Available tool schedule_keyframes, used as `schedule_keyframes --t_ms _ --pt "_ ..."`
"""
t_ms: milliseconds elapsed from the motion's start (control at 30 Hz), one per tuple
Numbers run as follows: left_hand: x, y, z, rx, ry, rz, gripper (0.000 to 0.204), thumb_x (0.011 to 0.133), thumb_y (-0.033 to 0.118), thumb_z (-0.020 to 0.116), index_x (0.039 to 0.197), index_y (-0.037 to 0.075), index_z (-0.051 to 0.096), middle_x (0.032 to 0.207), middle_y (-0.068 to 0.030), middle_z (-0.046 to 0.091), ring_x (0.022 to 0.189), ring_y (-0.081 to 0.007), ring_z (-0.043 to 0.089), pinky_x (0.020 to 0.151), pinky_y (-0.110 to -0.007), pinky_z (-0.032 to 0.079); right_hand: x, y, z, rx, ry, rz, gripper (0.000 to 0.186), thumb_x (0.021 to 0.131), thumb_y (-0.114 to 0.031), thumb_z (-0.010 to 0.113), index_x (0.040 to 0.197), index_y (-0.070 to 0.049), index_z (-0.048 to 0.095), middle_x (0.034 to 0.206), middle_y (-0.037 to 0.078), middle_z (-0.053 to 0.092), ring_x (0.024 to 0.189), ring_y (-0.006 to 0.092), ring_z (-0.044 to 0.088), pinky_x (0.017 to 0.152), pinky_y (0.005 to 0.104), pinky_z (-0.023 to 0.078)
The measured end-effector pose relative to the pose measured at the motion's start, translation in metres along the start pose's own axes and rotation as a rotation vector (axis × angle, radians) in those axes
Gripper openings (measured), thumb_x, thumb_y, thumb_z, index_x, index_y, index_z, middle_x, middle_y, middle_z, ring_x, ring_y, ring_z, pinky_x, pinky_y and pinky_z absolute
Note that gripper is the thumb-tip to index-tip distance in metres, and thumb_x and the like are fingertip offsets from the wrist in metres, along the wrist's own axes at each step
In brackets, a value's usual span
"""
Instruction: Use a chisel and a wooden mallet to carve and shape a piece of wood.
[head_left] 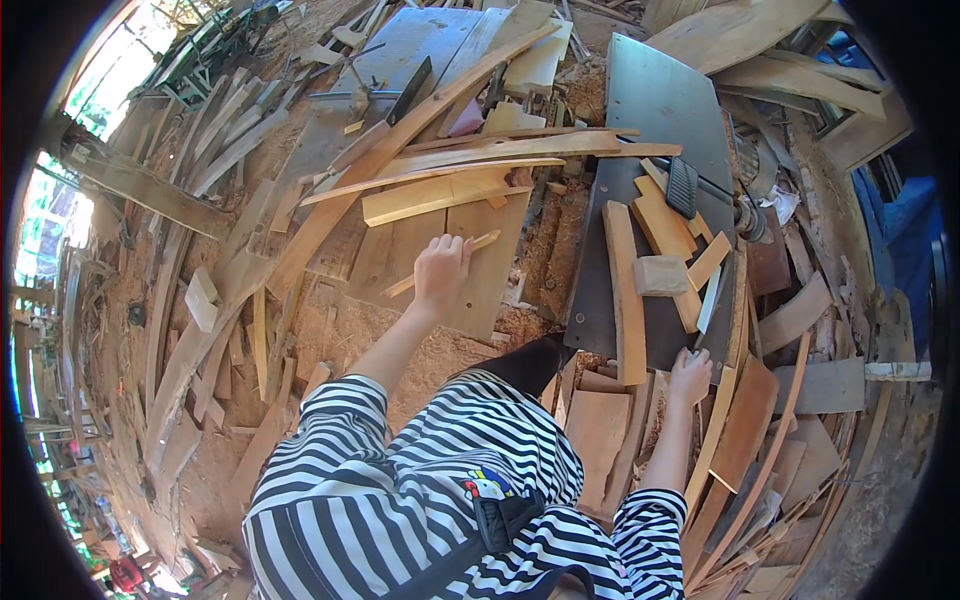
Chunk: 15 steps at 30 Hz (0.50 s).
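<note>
My left hand (441, 278) is closed around a thin wooden stick (484, 241), whose ends stick out on both sides of the fist. It is above a wide wooden board (420, 255). On the right, my right hand (690, 376) is closed at the near edge of a dark metal machine table (660, 345); whatever its fingers hold is hidden. Just beyond that hand lies a narrow pale strip (709, 303). A curved wooden piece (625, 290), a small wood block (661, 276) and several short offcuts rest on the metal table.
Long planks (420, 105) and a thick wood piece (440, 195) lie across the boards ahead. A handsaw (410, 92) lies among them. Behind the machine is its lighter metal bed (665, 100). Sawdust and stacked offcuts (597, 440) surround my legs.
</note>
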<state>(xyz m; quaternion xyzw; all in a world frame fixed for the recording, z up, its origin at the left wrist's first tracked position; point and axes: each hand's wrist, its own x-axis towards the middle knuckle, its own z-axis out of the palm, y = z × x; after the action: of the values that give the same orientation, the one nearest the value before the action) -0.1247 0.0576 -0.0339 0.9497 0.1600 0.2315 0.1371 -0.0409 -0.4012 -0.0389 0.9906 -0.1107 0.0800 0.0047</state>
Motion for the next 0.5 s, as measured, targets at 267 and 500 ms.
schedule_keyframes --t_ms 267,500 --pt "0.004 0.006 0.001 -0.023 0.019 0.017 0.03 0.097 0.025 0.05 0.075 0.006 0.057 0.074 -0.0103 0.058 0.076 -0.0284 0.06 0.067 -0.04 0.049 -0.003 -0.024 -0.019 0.185 0.378 -0.111 0.036 0.088 -0.02 0.057 0.119 -0.002 0.055 0.106 0.017 0.052 0.102 0.0351 0.051 0.087 0.0475 0.043" --pt "0.009 0.002 -0.005 -0.03 -0.023 0.027 0.019 0.093 0.025 0.055 0.087 0.007 0.057 0.086 -0.0091 0.058 0.086 -0.0273 0.057 0.074 -0.04 0.047 -0.01 -0.12 -0.055 0.53 0.296 -0.388 0.034 0.087 -0.014 0.056 0.12 -0.005 0.056 0.108 0.017 0.054 0.104 0.0363 0.051 0.089 0.0472 0.042"
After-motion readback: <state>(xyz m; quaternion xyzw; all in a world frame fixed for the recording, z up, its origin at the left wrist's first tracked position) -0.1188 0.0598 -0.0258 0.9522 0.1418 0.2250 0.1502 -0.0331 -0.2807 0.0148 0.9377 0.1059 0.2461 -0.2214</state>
